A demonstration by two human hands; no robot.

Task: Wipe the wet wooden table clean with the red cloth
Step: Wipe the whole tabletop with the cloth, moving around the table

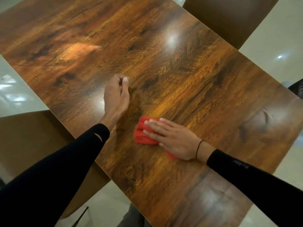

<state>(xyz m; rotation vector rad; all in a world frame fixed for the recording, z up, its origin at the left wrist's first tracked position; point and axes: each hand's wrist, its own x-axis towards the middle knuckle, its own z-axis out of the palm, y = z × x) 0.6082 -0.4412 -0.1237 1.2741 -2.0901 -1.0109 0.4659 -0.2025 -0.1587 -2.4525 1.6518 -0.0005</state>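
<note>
- Two black sleeves enter from the bottom of the frame, the left sleeve (54, 169) from the lower left corner and the right sleeve (255, 182) from the lower right.
- The right hand (173, 138) lies flat, just below the middle of the frame, with its fingers straight and spread, pressing the red cloth (144, 133) down on the wooden table (188, 79). A thin dark band (198, 148) circles that wrist.
- The red cloth is bunched under the palm and fingers; most of it shows to the left of the fingertips, and a small corner pokes out below the heel of the hand.
- The left hand (116, 95) hovers or rests above the cloth, near the middle of the frame, its fingers curled inward with the thumb up. It holds nothing that can be seen.
- The tabletop runs diagonally from the upper left to the lower right and shines with bright glare spots. A hazy, misted patch sits left of the left hand.
- A brown chair (229, 18) stands at the upper right, another brown chair seat (32, 141) at the left edge, and pale glossy floor (278, 46) around them.
</note>
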